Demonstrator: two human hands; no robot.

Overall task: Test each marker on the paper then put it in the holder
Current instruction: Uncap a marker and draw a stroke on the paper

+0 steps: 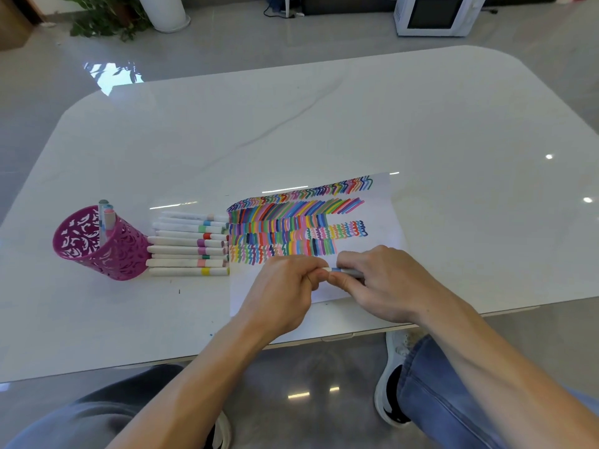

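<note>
A white table (324, 124) carries a paper (384, 222) covered in rows of coloured strokes. At nine o'clock from the paper stands a pink cut-out holder (97, 251) with a few markers (105, 215) upright inside. Between holder and paper lies a row of nine white markers (188, 244), side by side. At the paper's six o'clock edge both hands meet. The left hand (282, 293) has its fingers curled, pinching the white end of a marker (340, 270). The right hand (385, 283), at three o'clock from it, grips the grey end with curled fingers. The marker lies level just above the paper.
</note>
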